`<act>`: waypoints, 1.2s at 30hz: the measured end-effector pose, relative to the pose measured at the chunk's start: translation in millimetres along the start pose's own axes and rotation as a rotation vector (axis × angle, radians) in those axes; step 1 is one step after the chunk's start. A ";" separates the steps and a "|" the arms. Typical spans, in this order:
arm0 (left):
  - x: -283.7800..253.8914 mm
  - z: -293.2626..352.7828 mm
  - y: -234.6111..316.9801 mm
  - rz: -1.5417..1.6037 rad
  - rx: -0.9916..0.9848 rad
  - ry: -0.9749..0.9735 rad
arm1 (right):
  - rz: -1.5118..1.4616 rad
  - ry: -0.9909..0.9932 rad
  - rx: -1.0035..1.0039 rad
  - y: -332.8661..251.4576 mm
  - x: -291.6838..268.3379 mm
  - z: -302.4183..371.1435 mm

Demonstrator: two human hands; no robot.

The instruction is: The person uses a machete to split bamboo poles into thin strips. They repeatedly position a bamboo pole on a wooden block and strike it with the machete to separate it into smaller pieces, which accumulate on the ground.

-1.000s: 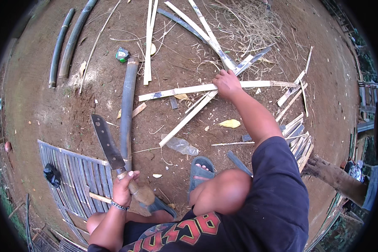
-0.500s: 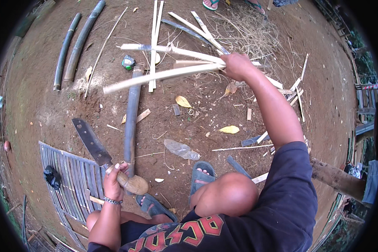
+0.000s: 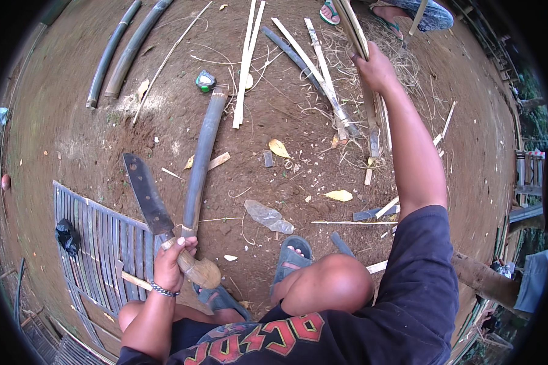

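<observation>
Looking down from my head, I think I am picking a bamboo strip to cut. My right hand point(image 3: 376, 68) reaches far out, arm almost straight, with its grip closed around a long bamboo strip point(image 3: 353, 30) that sticks up near somebody's sandaled foot point(image 3: 330, 12). My left hand point(image 3: 170, 263) sits low by my knee, elbow bent, its grip tight on the wooden handle of a big knife point(image 3: 146, 193) whose blade points away from me. A dark bamboo pole point(image 3: 202, 159) lies just beside the blade, and a woven bamboo mat point(image 3: 97, 240) lies under my left hand. Next, I guess, the strip should come close to the knife.
</observation>
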State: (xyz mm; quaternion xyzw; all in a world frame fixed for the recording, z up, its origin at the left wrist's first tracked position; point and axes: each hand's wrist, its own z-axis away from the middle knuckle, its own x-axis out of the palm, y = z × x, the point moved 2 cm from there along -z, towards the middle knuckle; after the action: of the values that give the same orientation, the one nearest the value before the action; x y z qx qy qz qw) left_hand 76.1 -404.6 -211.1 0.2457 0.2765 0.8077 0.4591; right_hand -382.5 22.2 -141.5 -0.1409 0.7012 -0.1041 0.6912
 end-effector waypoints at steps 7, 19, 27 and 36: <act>-6.3 8.5 0.6 0.080 -0.008 0.032 | 0.044 0.141 -0.089 -36.2 4.4 -35.9; 15.2 1.8 -5.2 -0.089 -0.006 0.066 | -0.184 -0.217 -0.652 -178.0 104.2 104.7; 89.9 -10.6 -33.7 -0.520 0.298 0.026 | -1.108 -1.315 -0.172 -181.2 186.2 325.4; 119.5 -51.7 -83.1 -0.863 0.389 -0.361 | -0.824 -0.876 0.183 -95.9 201.7 294.4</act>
State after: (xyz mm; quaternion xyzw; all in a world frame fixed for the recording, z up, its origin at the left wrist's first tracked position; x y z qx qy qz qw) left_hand 38.1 -275.8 -287.4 0.3257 0.4146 0.4224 0.7373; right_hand -84.4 -122.4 -305.2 -0.3705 0.2277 -0.3552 0.8275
